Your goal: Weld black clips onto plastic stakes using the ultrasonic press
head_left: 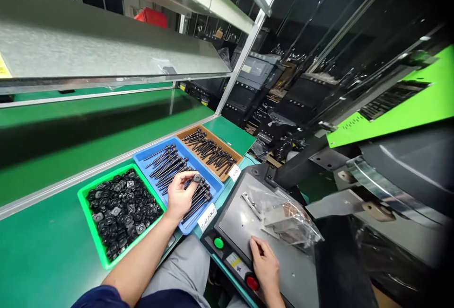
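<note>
My left hand [181, 194] is over the blue tray [140, 156], thumb and fingers closed on a small black square part [197, 178] with a round centre. Whether a rod hangs below that part I cannot tell. Beneath the hand, long black rods with thick heads [170, 168] lie in rows in the tray. My right hand [266, 263] rests on the grey metal plate [234, 218] of a machine, beside a red button [252, 283]. Its fingers are curled together, and nothing shows in them.
A green tray [92, 232] full of black square parts stands left of the blue one; a brown tray [184, 133] of black threaded rods stands right. On the plate lies a clear plastic guard [291, 218]. A green button [218, 243] and the lime-green machine arm [400, 100] are nearby.
</note>
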Available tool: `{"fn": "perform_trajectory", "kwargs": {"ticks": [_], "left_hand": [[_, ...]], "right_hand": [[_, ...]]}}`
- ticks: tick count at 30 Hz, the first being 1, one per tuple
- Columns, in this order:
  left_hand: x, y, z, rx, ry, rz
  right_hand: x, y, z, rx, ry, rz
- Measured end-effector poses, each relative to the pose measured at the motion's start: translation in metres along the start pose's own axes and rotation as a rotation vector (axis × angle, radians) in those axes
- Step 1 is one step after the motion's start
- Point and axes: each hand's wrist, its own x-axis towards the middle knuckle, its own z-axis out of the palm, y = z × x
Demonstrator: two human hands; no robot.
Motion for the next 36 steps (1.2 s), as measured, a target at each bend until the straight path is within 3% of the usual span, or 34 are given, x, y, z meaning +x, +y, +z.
{"fn": "perform_trajectory", "kwargs": {"ticks": [14, 36], "left_hand": [[0.01, -0.003, -0.006, -0.106, 0.103, -0.035], [0.012, -0.008, -0.009, -0.033, 0.108, -0.096]], "right_hand": [[-0.002, 0.004, 0.004, -0.06, 0.068, -0.11], [-0.004, 0.006, 0.005, -0.066, 0.069, -0.146]]}}
